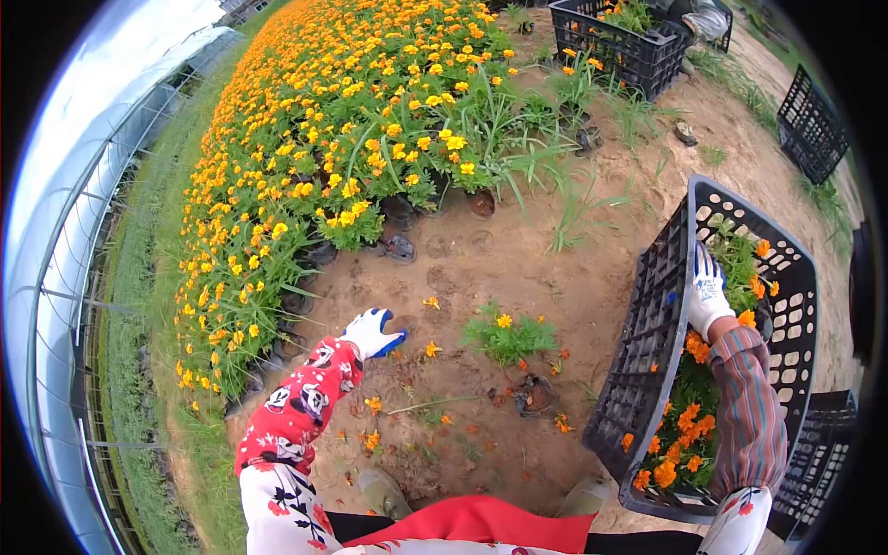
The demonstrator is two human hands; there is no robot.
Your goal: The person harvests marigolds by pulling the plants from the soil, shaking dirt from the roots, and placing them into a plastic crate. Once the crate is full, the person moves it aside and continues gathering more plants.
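Observation:
My left hand (375,334), in a white glove with blue fingertips, hangs above the sandy ground with thumb and fingers apart and nothing between them. To its right lies a small green plant with a yellow flower (509,339). My right hand (708,294), gloved the same way, reaches over the near side of a tilted black plastic crate (647,314). Its fingers are bent down among the leaves inside, and what they hold is partly hidden. Orange marigolds (686,435) fill the lower part of this crate.
A dense bed of marigolds (324,120) covers the upper left. Another black crate (620,51) with plants stands at the top, beside a co-worker's gloved hand (708,20). An empty crate (814,125) is at right. Fallen flowers and a dark pot (534,396) lie near my boots.

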